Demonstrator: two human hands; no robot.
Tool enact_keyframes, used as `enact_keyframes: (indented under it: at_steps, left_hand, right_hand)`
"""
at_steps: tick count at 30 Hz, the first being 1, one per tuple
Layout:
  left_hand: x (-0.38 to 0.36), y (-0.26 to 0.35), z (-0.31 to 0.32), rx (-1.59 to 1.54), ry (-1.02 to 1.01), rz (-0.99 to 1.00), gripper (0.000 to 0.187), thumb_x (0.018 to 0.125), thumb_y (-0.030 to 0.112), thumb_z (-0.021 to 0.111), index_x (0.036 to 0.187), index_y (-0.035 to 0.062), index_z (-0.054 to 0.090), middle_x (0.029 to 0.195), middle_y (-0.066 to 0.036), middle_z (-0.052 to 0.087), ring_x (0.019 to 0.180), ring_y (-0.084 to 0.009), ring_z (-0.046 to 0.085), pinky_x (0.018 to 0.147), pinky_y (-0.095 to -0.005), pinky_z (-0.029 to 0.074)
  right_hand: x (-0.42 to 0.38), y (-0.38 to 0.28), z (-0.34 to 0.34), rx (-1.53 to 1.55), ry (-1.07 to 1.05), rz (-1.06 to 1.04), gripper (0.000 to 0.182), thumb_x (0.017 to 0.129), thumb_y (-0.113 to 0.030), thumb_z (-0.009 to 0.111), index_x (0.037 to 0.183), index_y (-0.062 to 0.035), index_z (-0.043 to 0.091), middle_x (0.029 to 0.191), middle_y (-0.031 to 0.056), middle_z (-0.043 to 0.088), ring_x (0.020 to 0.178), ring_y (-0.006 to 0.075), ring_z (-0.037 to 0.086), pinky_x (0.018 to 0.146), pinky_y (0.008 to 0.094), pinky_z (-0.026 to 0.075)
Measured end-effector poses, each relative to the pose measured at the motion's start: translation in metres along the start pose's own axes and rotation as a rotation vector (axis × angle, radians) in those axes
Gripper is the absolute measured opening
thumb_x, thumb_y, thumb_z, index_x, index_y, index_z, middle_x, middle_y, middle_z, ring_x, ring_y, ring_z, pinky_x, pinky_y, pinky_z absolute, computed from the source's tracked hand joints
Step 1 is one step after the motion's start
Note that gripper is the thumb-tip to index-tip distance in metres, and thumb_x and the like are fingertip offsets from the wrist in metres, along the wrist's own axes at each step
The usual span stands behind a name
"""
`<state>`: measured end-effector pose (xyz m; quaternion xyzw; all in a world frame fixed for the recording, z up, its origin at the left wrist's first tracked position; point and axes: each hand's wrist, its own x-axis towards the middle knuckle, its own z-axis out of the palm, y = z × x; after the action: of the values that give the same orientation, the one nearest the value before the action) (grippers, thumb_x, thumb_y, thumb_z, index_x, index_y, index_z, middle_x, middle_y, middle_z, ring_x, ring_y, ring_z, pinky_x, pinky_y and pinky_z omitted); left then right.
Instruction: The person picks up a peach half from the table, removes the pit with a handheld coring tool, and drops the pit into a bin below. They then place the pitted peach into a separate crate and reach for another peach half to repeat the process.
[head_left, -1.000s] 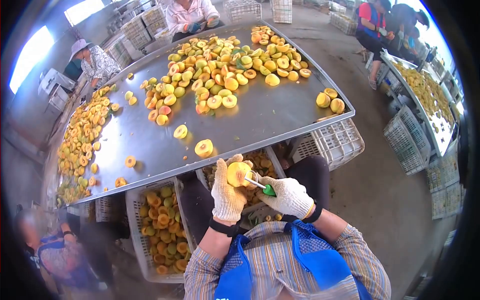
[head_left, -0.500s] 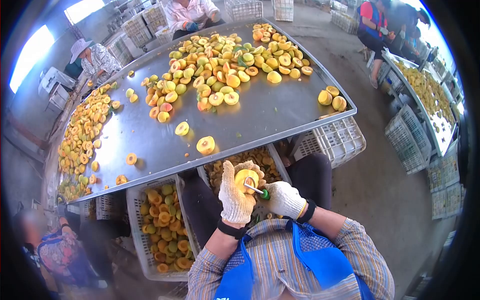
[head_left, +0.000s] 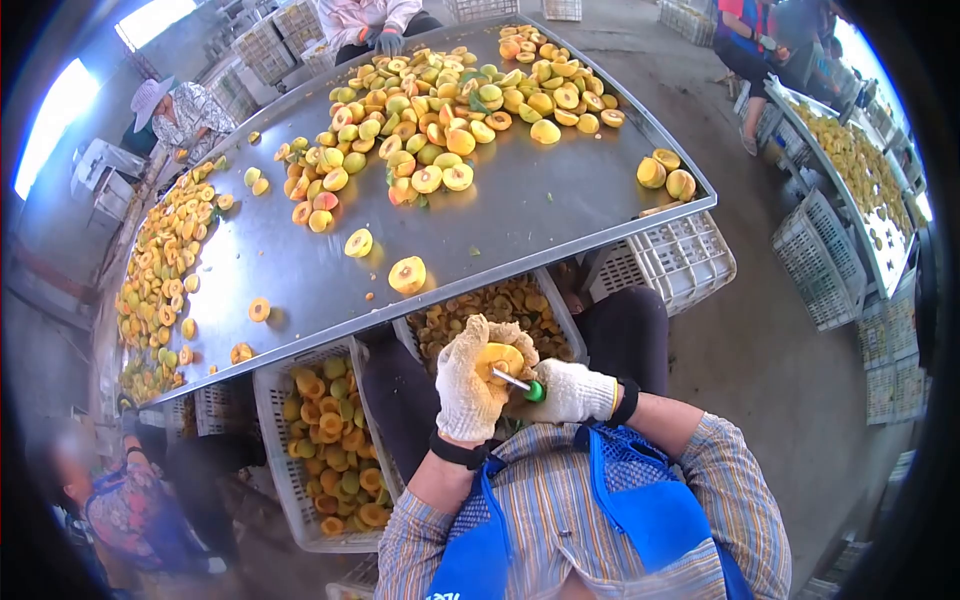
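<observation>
Gloved in white knit, my left hand (head_left: 465, 388) cups a yellow peach half (head_left: 503, 356), cut face up. My right hand (head_left: 578, 393) grips a pitting tool (head_left: 535, 390) with a green handle and a thin metal shaft. The shaft's tip is against or in the middle of the peach; its very end is hidden. Both hands are over my lap, just in front of the metal table (head_left: 560, 215). Closest on the table lies another peach half (head_left: 407, 274), with one more half (head_left: 358, 243) behind it.
A large heap of peach halves (head_left: 440, 130) covers the table's far middle; more line its left side. Below the edge stand a crate of hollowed halves (head_left: 262, 440) and a bin of brownish pieces (head_left: 560, 312). An upturned white crate (head_left: 685, 265) is at right. Co-workers sit around.
The tool's metal loop, visible over the peach before, is now mostly hidden at its centre. My left hand has tilted slightly. The co-worker across the table has brought both hands together lower down.
</observation>
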<state>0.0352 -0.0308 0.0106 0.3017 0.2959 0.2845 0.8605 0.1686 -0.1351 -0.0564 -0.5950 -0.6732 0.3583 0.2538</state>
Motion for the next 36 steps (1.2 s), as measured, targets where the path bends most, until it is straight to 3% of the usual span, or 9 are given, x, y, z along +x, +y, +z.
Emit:
enact_keyframes:
  at_steps: [8, 10, 12, 18, 20, 24, 31, 34, 36]
  left_hand:
    - [-0.001, 0.011, 0.007, 0.328, 0.029, 0.060, 0.031, 0.099, 0.023, 0.061, 0.093, -0.0061, 0.071, 0.081, -0.021, 0.071, 0.068, -0.0276, 0.069, 0.062, -0.0358, 0.057]
    - [0.004, 0.011, -0.005, 0.086, -0.362, 0.004, 0.038, 0.101, 0.029, 0.057, 0.092, -0.0058, 0.071, 0.080, -0.022, 0.070, 0.068, -0.0284, 0.068, 0.062, -0.0366, 0.056]
    - [0.015, -0.005, -0.013, -0.010, -0.433, 0.090, 0.045, 0.103, 0.036, 0.053, 0.091, -0.0038, 0.069, 0.080, -0.021, 0.068, 0.070, -0.0301, 0.067, 0.063, -0.0377, 0.056]
    - [0.025, 0.037, -0.057, -0.201, 0.102, 0.274, 0.043, 0.101, 0.043, 0.055, 0.097, 0.0018, 0.067, 0.088, -0.015, 0.068, 0.077, -0.0288, 0.067, 0.067, -0.0378, 0.057]
    - [0.012, 0.061, -0.109, 0.002, 0.300, 0.395, 0.040, 0.100, 0.038, 0.059, 0.102, -0.0013, 0.067, 0.089, -0.015, 0.068, 0.078, -0.0294, 0.068, 0.071, -0.0379, 0.057]
    - [-0.006, 0.108, -0.159, 1.829, 1.050, 0.700, 0.042, 0.087, 0.024, 0.073, 0.120, 0.0009, 0.062, 0.116, -0.019, 0.066, 0.106, -0.0388, 0.063, 0.092, -0.0469, 0.053]
    - [0.150, 0.158, -0.157, 1.929, 0.740, 0.642, 0.048, 0.087, 0.039, 0.070, 0.123, 0.0076, 0.061, 0.118, -0.019, 0.065, 0.107, -0.0386, 0.062, 0.091, -0.0477, 0.052]
    - [0.211, 0.161, -0.134, 1.966, 0.659, 0.622, 0.047, 0.086, 0.041, 0.070, 0.120, 0.0093, 0.063, 0.115, -0.019, 0.065, 0.102, -0.0379, 0.064, 0.088, -0.0477, 0.052]
    - [0.246, 0.149, -0.114, 1.944, 0.505, 0.944, 0.039, 0.084, 0.036, 0.071, 0.114, 0.0135, 0.065, 0.115, -0.015, 0.066, 0.100, -0.0374, 0.064, 0.083, -0.0484, 0.054]
  right_hand:
    - [0.001, -0.011, -0.006, -0.171, 0.067, 0.202, 0.017, 0.077, -0.026, 0.078, 0.080, -0.0096, 0.073, 0.067, 0.0087, 0.068, 0.061, 0.0290, 0.068, 0.059, 0.0364, 0.056]
    - [-0.001, -0.026, 0.000, 0.715, -0.074, -0.127, 0.019, 0.084, -0.020, 0.076, 0.097, -0.0063, 0.077, 0.091, 0.0073, 0.074, 0.067, 0.0182, 0.067, 0.065, 0.0319, 0.055]
    - [0.000, -0.030, 0.005, 0.814, -0.165, -0.028, 0.024, 0.085, -0.017, 0.075, 0.106, -0.0047, 0.077, 0.089, 0.0056, 0.075, 0.066, 0.0125, 0.065, 0.064, 0.0282, 0.054]
    - [0.003, -0.022, -0.020, 0.755, -0.029, 0.416, 0.036, 0.085, -0.025, 0.072, 0.114, -0.0045, 0.072, 0.074, 0.0052, 0.071, 0.055, 0.0138, 0.062, 0.052, 0.0289, 0.049]
    - [0.012, -0.026, -0.044, 0.088, 0.008, 0.622, 0.036, 0.087, -0.033, 0.068, 0.112, -0.0065, 0.070, 0.070, 0.0055, 0.069, 0.055, 0.0171, 0.065, 0.053, 0.0309, 0.051]
    - [0.012, -0.013, -0.046, 0.285, 0.109, 0.694, 0.036, 0.085, -0.040, 0.068, 0.100, -0.0080, 0.067, 0.065, 0.0078, 0.065, 0.057, 0.0194, 0.067, 0.055, 0.0337, 0.053]
    - [0.030, -0.004, -0.039, 0.079, -0.059, 0.529, 0.031, 0.090, -0.034, 0.069, 0.103, -0.0068, 0.068, 0.074, 0.0095, 0.071, 0.058, 0.0166, 0.070, 0.059, 0.0339, 0.056]
    - [0.031, 0.004, -0.036, -0.008, -0.075, 0.531, 0.038, 0.088, -0.042, 0.067, 0.106, -0.0091, 0.069, 0.079, 0.0131, 0.072, 0.071, 0.0284, 0.073, 0.067, 0.0402, 0.057]
    - [0.036, -0.005, -0.045, 0.042, -0.129, 0.615, 0.044, 0.087, -0.046, 0.066, 0.114, -0.0114, 0.069, 0.083, 0.0150, 0.073, 0.080, 0.0327, 0.072, 0.072, 0.0428, 0.057]
